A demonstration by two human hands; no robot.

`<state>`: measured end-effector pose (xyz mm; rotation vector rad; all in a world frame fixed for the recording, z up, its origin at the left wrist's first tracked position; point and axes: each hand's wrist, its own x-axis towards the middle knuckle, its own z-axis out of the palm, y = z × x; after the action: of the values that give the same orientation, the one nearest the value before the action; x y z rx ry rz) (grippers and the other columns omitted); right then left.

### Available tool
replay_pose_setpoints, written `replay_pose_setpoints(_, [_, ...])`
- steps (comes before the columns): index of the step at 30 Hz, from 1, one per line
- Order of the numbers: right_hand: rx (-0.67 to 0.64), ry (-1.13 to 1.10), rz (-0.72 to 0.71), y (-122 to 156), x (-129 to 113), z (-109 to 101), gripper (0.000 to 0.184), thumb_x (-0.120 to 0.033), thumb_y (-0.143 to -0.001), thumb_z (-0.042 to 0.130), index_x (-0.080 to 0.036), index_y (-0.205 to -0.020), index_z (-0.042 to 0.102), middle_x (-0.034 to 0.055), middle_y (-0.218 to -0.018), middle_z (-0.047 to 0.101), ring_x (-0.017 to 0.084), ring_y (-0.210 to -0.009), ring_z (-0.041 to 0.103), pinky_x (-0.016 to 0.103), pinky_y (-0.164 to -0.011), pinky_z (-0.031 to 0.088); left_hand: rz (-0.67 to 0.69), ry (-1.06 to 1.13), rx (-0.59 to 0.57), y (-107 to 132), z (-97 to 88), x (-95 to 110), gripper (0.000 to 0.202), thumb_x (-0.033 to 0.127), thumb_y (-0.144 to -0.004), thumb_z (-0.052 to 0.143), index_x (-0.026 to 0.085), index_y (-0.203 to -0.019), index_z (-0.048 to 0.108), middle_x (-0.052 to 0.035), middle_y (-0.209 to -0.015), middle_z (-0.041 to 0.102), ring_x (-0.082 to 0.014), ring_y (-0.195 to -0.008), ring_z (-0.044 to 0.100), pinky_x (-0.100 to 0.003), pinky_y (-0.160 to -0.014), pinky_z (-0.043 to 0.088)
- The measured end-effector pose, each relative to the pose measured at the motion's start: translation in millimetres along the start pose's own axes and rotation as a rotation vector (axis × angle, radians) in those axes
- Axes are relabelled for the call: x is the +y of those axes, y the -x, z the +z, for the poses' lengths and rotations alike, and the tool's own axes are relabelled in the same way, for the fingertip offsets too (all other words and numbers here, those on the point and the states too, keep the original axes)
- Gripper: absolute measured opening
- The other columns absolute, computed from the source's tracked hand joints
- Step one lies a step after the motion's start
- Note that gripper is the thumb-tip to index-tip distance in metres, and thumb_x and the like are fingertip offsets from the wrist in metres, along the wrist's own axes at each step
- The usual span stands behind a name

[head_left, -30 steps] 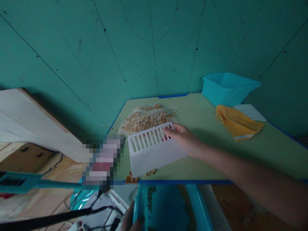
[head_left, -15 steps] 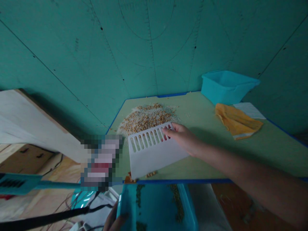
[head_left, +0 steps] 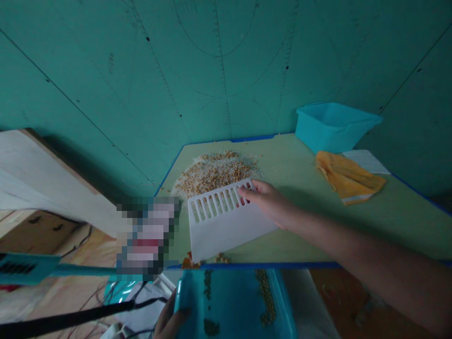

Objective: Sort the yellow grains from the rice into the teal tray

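While the left hand (head_left: 170, 319) grips the bin (head_left: 233, 299) by its left side, just below the table's (head_left: 275, 249) front edge, a few beans (head_left: 221, 258) sit near that edge. Past them, the right hand (head_left: 266, 200) is closed on the scraper (head_left: 226, 230) at its slotted end (fingers show through the slots). I'd say the step is drawing beans toward the bin; the next move seems to call for a low sweep, bin kept under the edge. Farther back lie the heap (head_left: 215, 175), the cloth (head_left: 348, 176) and the tub (head_left: 323, 134).
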<state>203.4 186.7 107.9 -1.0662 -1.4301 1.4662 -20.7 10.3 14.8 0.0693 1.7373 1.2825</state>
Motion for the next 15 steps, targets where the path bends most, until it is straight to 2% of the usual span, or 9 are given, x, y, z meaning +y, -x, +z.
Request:
replay_pose_setpoints(5, [0.007,0.02,-0.029,-0.1,0.0,0.1,0.02,-0.039,-0.074,0.05,-0.022,-0.066,0.049,-0.0007,-0.063,0.054,0.012,-0.056,0.047,0.025,-0.054,0.035,-0.045,0.0,-0.039,0.9,0.5,2.7,0.07,0.018,-0.051,0.065,0.019,-0.118,0.047,0.0014,-0.056,0.071,-0.0298,-0.073,0.065,-0.032,-0.057,0.052])
replay_pose_setpoints(11, [0.015,0.066,-0.016,-0.7,-0.5,-0.1,0.018,-0.038,-0.073,0.05,-0.021,-0.067,0.048,0.0007,-0.067,0.055,0.013,-0.06,0.049,0.026,-0.055,0.037,-0.035,-0.037,-0.01,-1.2,-0.9,1.5,0.067,0.018,-0.051,0.066,0.02,-0.116,0.05,0.0013,-0.058,0.071,-0.0284,-0.069,0.065,-0.032,-0.054,0.051])
replay_pose_setpoints(15, [0.031,0.107,-0.054,-1.8,0.4,-0.7,0.013,-0.034,-0.071,0.051,-0.021,-0.07,0.048,0.0005,-0.068,0.055,0.014,-0.062,0.05,0.027,-0.059,0.037,-0.052,-0.022,-0.015,2.8,1.5,4.9,0.081,0.016,-0.054,0.064,0.018,-0.128,0.034,0.0026,-0.054,0.07,-0.0266,-0.063,0.065,-0.028,-0.045,0.049])
